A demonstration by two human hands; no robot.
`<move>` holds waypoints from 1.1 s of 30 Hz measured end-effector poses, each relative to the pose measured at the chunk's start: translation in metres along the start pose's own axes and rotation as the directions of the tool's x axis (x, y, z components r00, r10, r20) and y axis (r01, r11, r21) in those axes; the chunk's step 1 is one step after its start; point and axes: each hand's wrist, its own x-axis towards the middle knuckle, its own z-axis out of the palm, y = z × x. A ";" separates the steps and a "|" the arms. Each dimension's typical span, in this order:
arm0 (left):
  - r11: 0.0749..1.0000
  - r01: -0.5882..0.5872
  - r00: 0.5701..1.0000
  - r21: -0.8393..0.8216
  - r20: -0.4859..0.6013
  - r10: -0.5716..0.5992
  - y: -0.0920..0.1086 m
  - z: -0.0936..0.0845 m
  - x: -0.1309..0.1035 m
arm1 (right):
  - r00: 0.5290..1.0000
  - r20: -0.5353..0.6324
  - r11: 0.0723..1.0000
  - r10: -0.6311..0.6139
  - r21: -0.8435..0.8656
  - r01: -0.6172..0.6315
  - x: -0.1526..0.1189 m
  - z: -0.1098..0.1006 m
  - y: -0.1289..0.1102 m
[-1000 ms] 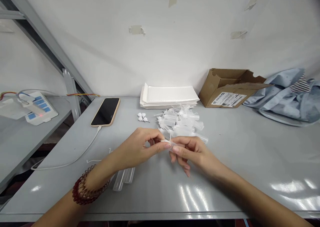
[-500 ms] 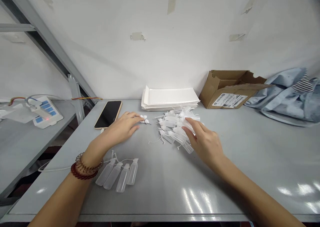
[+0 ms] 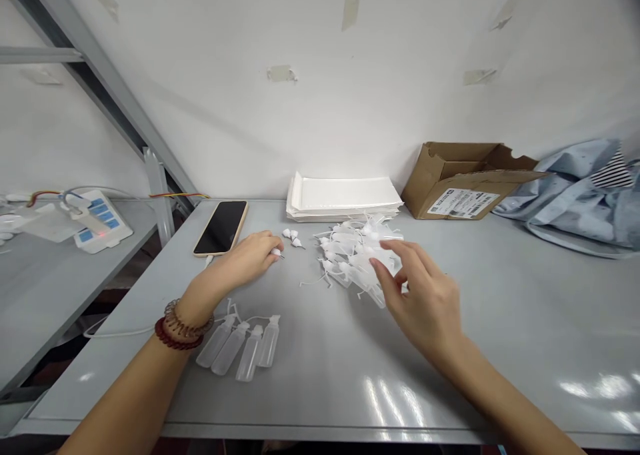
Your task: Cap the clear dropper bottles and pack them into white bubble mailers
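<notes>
- Your left hand is toward the left of the tabletop, its fingers pinching a small white cap with a thin dark needle.
- Three loose white caps lie just beyond those fingertips, slightly to the right.
- Your right hand is at the near right edge of the bottle pile, thumb and forefinger parted; you can't tell whether the fingertips touch a bottle.
- That pile of clear, soft-looking bottles lies jumbled near the middle, their thin white straps sticking out.
- Four more bottles lie side by side at the near left, below your left wrist.
- To the far left of your left hand lies a phone, a white cable running from it.
- Beyond the pile sits a white stack, with a cardboard box to its right and blue cloth farther right.
</notes>
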 end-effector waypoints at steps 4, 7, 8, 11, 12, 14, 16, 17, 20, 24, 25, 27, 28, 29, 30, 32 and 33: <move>1.000 0.018 1.000 0.004 0.002 -0.018 0.002 -0.002 -0.001 | 0.931 0.312 0.924 -0.187 0.379 0.059 -0.008 -0.003 -0.034; 0.999 0.032 0.999 0.005 -0.006 -0.031 0.002 -0.002 -0.002 | 0.726 0.611 0.868 -0.314 0.496 -0.042 -0.015 0.003 -0.060; 0.999 0.038 0.999 0.006 -0.008 -0.038 0.002 -0.002 -0.002 | 0.673 0.668 0.870 -0.318 0.488 -0.073 -0.016 0.007 -0.068; 0.999 0.053 0.999 0.007 -0.005 -0.053 0.002 -0.002 -0.002 | 0.577 0.757 0.886 -0.306 0.448 -0.117 -0.017 0.018 -0.085; 0.998 0.057 0.998 0.007 -0.004 -0.057 0.001 -0.002 -0.002 | 0.557 0.771 0.889 -0.309 0.443 -0.119 -0.016 0.021 -0.088; 0.998 0.062 0.998 0.009 -0.004 -0.062 0.001 -0.002 -0.002 | 0.542 0.776 0.888 -0.322 0.446 -0.111 -0.016 0.027 -0.093; 0.998 0.065 0.998 0.010 -0.004 -0.065 0.001 -0.002 -0.002 | 0.553 0.763 0.884 -0.336 0.458 -0.094 -0.018 0.031 -0.095; 0.998 0.065 0.998 0.011 -0.004 -0.065 0.001 -0.002 -0.002 | 0.565 0.751 0.881 -0.342 0.466 -0.085 -0.019 0.032 -0.095; 0.998 0.067 0.998 0.013 -0.004 -0.067 0.002 -0.002 -0.003 | 0.608 0.713 0.869 -0.348 0.489 -0.076 -0.023 0.035 -0.095; 0.997 0.073 0.997 0.019 -0.006 -0.073 0.002 -0.002 -0.003 | 0.653 0.682 0.861 -0.330 0.501 -0.089 -0.025 0.038 -0.089; 0.997 0.074 0.997 0.020 -0.006 -0.074 0.002 -0.002 -0.003 | 0.664 0.676 0.859 -0.319 0.503 -0.099 -0.025 0.039 -0.086; 0.997 0.076 0.997 0.023 -0.005 -0.076 0.002 -0.001 -0.003 | 0.688 0.665 0.852 -0.291 0.508 -0.131 -0.023 0.040 -0.079; 0.997 0.077 0.997 0.023 -0.005 -0.077 0.002 -0.001 -0.003 | 0.696 0.662 0.845 -0.277 0.513 -0.152 -0.022 0.040 -0.075; 0.997 0.079 0.997 0.023 -0.005 -0.078 0.002 -0.001 -0.003 | 0.702 0.661 0.835 -0.265 0.521 -0.175 -0.021 0.041 -0.072; 0.997 0.079 0.997 0.022 -0.005 -0.079 0.002 -0.001 -0.003 | 0.705 0.661 0.823 -0.259 0.533 -0.197 -0.020 0.041 -0.069; 0.997 0.076 0.997 0.018 -0.004 -0.076 0.002 -0.001 -0.003 | 0.703 0.660 0.798 -0.265 0.560 -0.225 -0.019 0.041 -0.066; 0.997 0.073 0.997 0.017 -0.003 -0.073 0.002 -0.002 -0.003 | 0.703 0.657 0.788 -0.273 0.572 -0.228 -0.018 0.041 -0.065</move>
